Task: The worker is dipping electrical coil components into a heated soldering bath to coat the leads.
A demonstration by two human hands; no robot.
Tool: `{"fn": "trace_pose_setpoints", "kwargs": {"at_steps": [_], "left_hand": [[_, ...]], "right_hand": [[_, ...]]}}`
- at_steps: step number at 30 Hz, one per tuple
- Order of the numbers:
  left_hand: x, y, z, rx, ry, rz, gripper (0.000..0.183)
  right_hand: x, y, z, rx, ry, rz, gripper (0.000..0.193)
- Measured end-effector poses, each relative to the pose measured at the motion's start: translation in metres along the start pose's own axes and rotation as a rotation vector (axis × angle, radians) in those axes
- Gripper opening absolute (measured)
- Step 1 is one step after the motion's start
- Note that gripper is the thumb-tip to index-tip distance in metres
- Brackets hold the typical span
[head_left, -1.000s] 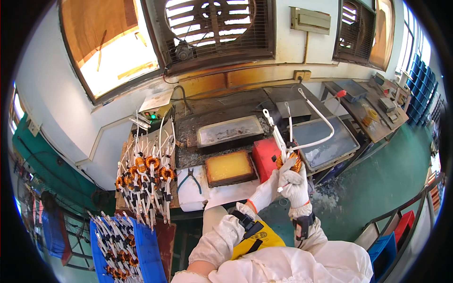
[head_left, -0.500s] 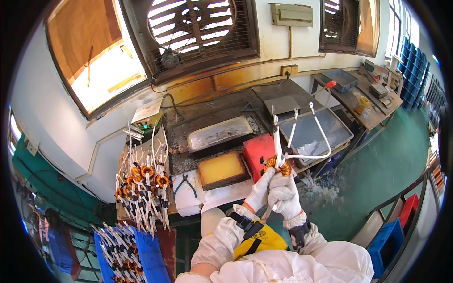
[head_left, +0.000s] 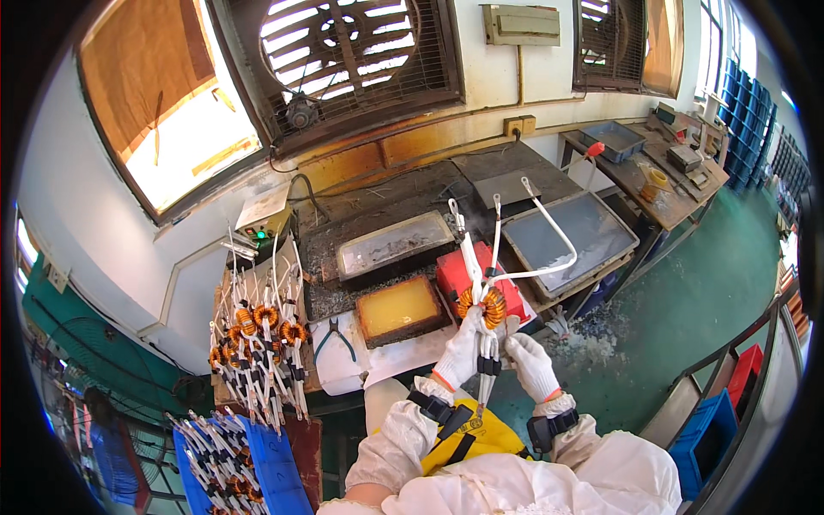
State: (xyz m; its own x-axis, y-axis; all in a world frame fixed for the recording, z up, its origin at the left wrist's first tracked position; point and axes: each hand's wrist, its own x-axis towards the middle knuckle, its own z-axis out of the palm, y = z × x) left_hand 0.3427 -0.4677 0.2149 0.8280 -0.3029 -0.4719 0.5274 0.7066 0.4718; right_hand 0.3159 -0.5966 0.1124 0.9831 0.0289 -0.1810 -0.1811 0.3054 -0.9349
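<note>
My gloved left hand (head_left: pixel 460 354) is closed around the lower side of a copper-wound ring coil (head_left: pixel 482 307), just in front of the red box. Long white leads (head_left: pixel 549 225) with metal lugs rise from the coil. More leads with black sleeves (head_left: pixel 489 365) hang below it, between my hands. My gloved right hand (head_left: pixel 530 365) is just right of these hanging leads, its fingers bunched toward the coil. Whether something small is pinched there I cannot make out. Below the hands lies a yellow item (head_left: pixel 476 433) near my lap.
A tray of yellow material (head_left: pixel 396 311), a grey-topped trough (head_left: pixel 395 245), cutting pliers (head_left: pixel 335 342) and a red box (head_left: pixel 463 268) are on the bench. More coils (head_left: pixel 266 318) are piled at left, above a filled blue bin (head_left: pixel 279 468). A wide tray (head_left: pixel 571 236) stands at right.
The coil has moved left and turned, showing more of its ring. My right hand has come off the lower leads and shifted to their right. My left hand keeps its hold.
</note>
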Motion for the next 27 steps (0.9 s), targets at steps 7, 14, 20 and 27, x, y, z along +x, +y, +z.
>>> {"fn": "trace_pose_setpoints", "kwargs": {"at_steps": [7,14,20,27], "left_hand": [[0.035,-0.015,-0.073,0.533,0.057,0.286,0.040],[0.028,-0.025,-0.070,0.650,0.090,0.374,0.037],[0.031,-0.025,-0.073,0.596,0.017,0.327,0.032],[0.025,-0.013,-0.086,0.587,0.086,0.316,0.037]], "right_hand": [[-0.013,-0.032,0.007,-0.653,0.399,-0.753,0.006],[-0.023,-0.122,0.044,-1.227,0.179,-1.256,0.032],[-0.002,-0.120,0.038,-1.358,0.055,-1.184,0.030],[0.014,-0.114,-0.024,-0.938,0.486,-0.794,0.023]]}}
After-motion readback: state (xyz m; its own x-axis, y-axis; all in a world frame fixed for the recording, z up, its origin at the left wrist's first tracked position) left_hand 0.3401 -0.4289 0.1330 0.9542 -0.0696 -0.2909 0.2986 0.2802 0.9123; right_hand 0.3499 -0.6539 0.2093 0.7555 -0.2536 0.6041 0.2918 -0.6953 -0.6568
